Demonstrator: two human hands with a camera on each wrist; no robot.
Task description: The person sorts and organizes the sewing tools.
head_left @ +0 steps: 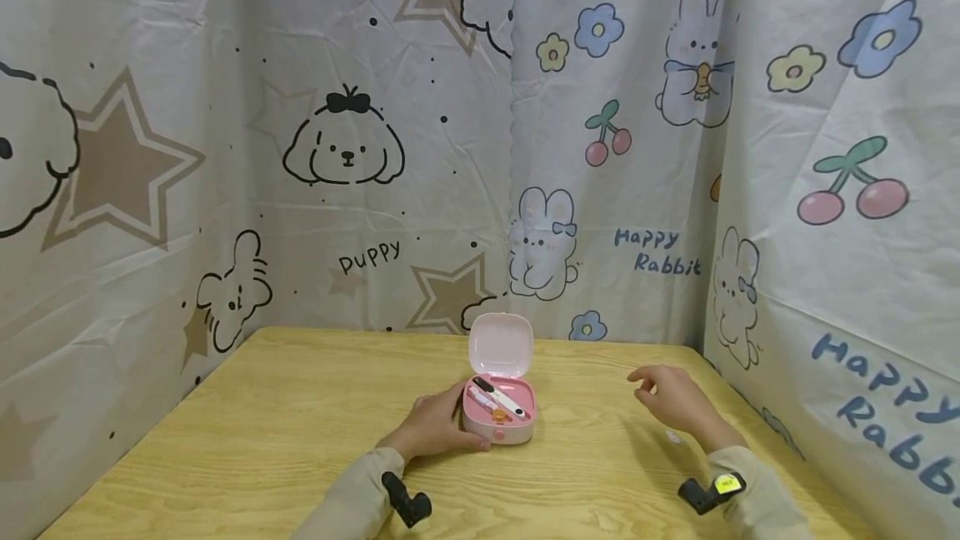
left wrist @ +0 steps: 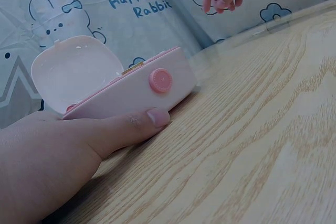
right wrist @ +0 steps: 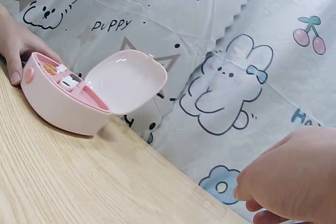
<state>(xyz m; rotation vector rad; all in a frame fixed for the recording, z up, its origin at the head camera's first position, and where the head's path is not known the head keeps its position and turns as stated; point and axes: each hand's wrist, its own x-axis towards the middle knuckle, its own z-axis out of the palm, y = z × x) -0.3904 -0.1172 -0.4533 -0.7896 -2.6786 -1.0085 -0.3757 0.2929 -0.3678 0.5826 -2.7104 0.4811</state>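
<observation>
A small pink box (head_left: pixel 499 433) stands on the table with its lid (head_left: pixel 501 346) raised and tilted back. Inside lie a slim white stick with a black end (head_left: pixel 504 399), a thinner pink-and-white item and a small orange piece (head_left: pixel 498 416), its kind unclear. My left hand (head_left: pixel 435 425) grips the box from its left side. In the left wrist view, the thumb (left wrist: pixel 131 128) lies along the front, below the round pink button (left wrist: pixel 161 80); the other fingers are hidden. To the right, my right hand (head_left: pixel 678 402) hovers above the table, fingers loosely bent and holding nothing.
A small pale object (head_left: pixel 673 437) lies on the wooden table (head_left: pixel 300 415) below my right hand. Printed curtains (head_left: pixel 337 215) hang behind the table and along both sides. Each wrist carries a black mount.
</observation>
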